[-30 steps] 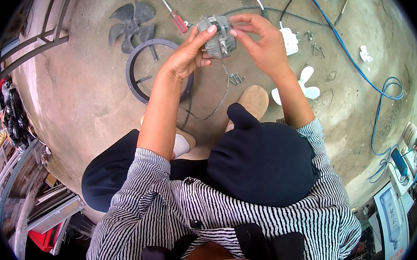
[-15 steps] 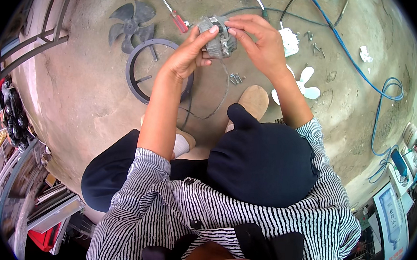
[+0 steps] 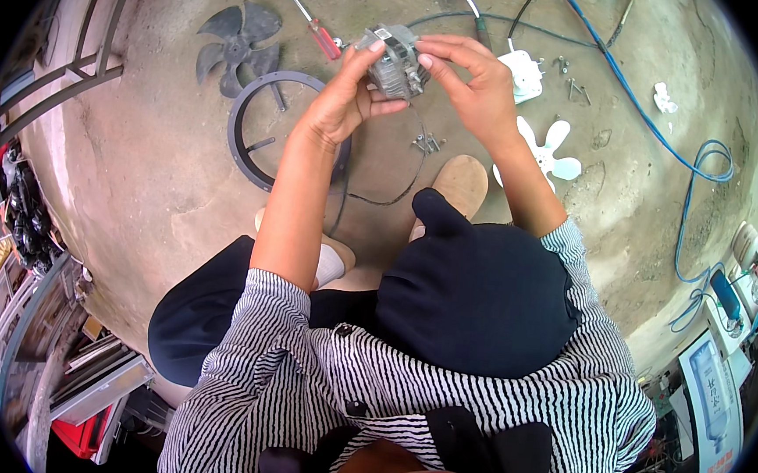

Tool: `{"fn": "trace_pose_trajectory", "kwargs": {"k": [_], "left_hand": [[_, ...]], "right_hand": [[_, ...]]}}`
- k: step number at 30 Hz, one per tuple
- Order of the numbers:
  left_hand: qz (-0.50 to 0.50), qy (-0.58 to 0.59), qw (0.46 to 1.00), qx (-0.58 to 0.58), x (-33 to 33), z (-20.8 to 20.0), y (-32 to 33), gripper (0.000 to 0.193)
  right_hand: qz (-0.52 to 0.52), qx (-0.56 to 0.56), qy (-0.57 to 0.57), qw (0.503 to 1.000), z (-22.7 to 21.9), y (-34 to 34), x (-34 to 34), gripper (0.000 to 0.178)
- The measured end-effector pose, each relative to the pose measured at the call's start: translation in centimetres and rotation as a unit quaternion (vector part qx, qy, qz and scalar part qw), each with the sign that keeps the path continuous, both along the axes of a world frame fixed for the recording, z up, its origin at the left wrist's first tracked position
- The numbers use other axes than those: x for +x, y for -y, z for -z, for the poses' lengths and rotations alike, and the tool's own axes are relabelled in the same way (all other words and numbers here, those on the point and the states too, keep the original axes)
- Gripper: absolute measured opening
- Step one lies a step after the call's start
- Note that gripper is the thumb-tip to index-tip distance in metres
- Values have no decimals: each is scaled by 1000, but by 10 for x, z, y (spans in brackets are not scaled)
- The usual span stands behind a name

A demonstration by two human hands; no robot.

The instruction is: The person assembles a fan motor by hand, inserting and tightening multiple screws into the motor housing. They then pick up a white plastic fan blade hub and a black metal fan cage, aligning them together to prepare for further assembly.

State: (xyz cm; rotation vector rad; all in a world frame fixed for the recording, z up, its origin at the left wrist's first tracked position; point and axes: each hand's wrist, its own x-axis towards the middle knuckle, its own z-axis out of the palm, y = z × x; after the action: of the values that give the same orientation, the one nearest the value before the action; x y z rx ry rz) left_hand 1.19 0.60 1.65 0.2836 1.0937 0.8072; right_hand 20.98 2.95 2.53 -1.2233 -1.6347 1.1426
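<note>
Left hand (image 3: 340, 102) clamped on the grey, rounded, ribbed metal motor (image 3: 397, 74), I should hold it steady for my right hand (image 3: 479, 87), whose fingertip grip I cannot tell.

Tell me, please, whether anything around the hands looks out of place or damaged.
Nothing looks clearly damaged. Near the held grey finned part, though, loose screws lie scattered on the bare floor by the tan shoe, uncontained, so they might be lost or stepped on.

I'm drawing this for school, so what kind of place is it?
Probably a small repair workshop, though I can't be sure: a red-handled screwdriver, a dark fan blade and a white fan blade lie around on the rough floor.
</note>
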Motion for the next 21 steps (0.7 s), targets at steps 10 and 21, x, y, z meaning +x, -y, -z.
{"fn": "trace_pose_trajectory", "kwargs": {"k": [10,21], "left_hand": [[-36,-20,999,-4,8,-3,-3,40],[9,-33,999,-29,-5,18,4,86]], "right_hand": [[-4,170,135,976,-1,7,-10,24],[-109,206,42,972,-8,10,-28,12]]}}
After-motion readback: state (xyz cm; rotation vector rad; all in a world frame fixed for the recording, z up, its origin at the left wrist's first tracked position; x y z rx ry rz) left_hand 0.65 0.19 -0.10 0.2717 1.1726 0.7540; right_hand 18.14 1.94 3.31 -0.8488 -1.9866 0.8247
